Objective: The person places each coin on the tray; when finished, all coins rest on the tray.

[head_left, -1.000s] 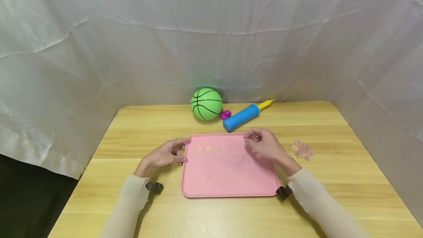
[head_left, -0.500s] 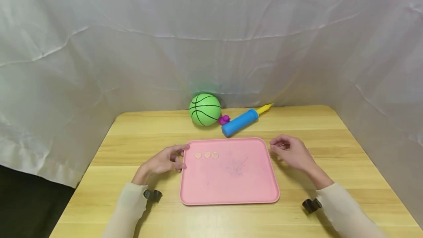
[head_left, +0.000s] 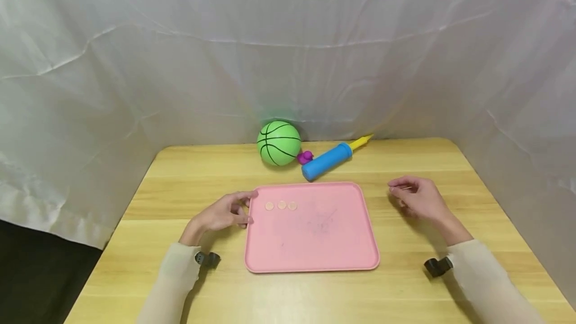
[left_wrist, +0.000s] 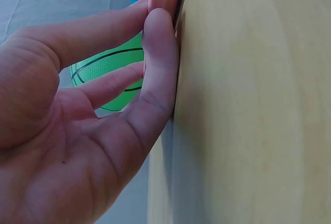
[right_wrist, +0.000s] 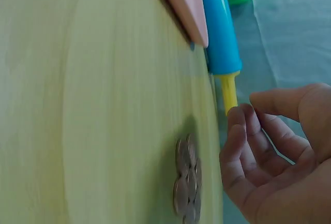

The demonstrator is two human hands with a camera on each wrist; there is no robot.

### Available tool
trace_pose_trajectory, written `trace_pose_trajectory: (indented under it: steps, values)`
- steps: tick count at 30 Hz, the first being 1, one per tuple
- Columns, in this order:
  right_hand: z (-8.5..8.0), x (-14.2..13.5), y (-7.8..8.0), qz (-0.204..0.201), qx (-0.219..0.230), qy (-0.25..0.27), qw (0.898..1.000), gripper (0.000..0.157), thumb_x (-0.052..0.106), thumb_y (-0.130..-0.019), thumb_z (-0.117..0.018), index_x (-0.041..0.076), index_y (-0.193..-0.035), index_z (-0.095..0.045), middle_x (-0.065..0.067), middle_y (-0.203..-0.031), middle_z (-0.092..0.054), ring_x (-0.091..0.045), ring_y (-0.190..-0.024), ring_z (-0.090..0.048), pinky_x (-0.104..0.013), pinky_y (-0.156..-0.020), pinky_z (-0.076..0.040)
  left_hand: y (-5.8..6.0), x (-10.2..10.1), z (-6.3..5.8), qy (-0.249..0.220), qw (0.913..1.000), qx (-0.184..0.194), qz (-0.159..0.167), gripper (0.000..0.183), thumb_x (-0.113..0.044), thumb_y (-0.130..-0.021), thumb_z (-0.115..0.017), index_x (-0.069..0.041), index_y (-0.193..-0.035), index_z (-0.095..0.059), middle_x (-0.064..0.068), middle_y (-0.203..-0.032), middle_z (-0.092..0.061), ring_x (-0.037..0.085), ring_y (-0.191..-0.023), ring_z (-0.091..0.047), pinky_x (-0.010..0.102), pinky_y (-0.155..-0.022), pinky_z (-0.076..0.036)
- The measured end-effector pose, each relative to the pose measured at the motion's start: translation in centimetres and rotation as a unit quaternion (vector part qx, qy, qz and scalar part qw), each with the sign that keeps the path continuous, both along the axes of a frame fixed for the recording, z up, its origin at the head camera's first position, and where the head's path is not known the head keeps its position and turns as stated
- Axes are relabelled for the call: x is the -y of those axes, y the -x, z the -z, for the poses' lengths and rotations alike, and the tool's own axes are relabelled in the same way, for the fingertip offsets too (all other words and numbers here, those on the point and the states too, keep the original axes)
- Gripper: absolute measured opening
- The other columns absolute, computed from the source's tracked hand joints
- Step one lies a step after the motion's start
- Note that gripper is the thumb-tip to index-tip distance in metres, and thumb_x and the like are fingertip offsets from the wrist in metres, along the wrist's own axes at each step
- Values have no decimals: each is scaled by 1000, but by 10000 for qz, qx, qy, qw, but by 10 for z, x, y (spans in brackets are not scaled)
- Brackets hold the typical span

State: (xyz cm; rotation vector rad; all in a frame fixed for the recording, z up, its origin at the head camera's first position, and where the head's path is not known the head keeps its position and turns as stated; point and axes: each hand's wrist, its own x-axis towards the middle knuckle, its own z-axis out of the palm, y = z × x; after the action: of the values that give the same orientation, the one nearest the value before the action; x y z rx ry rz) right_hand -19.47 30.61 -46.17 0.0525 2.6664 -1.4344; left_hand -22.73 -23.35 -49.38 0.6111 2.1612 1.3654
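Both hands are half-curled, the left hand (head_left: 220, 212) gripping a pink rectangular plastic tray (head_left: 310, 249) at lower centre, the right hand (head_left: 420, 199) holding nothing visible near round copper-coloured metal coins (right_wrist: 191, 182) low in its wrist view, best pinched singly by their edges

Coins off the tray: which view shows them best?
Right wrist: those coins show large and uncovered. In the head view, the right hand hides most or all of them; the left wrist shows none.
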Motion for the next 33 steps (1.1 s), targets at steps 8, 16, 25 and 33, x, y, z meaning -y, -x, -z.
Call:
trace_pose_trajectory:
  steps: [8, 16, 25, 33]
  values:
    - [8, -24, 4, 5, -190, -425, 9989, 39, 26, -113, -61, -7, -132, -71, -23, -109, -80, -9, -79, -72, -24, -67, -61, 2, -1, 0, 8, 10000, 12, 13, 80, 4, -97, -77, 7, -166, -36, 26, -127, -55, 13, -86, -67, 26, -78, -68]
    - [15, -42, 2, -36, -234, -828, 9963, 42, 29, -113, -61, -7, -131, -73, -23, -112, -80, -3, -81, -71, -24, -66, -64, 0, -1, 0, -46, 10000, 67, 37, 80, 4, -97, -76, 8, -166, -36, 27, -126, -54, 13, -86, -67, 26, -78, -68]
    - [17, -41, 7, -224, -294, -1369, 9899, 33, 24, -110, -65, -2, -126, -77, -20, -113, -81, -12, -89, -70, -20, -71, -55, 1, -2, -2, -42, 10000, 87, 26, 79, 5, -98, -75, 10, -165, -34, 29, -126, -54, 16, -88, -67, 27, -78, -68]
    - [16, -39, 8, -400, -220, -1341, 9899, 31, 19, -104, -73, -5, -125, -75, -19, -109, -79, -10, -85, -70, -20, -71, -56, 2, -1, -1, -37, 10000, 44, 45, 79, 5, -98, -75, 10, -165, -35, 29, -125, -54, 15, -87, -66, 27, -77, -68]
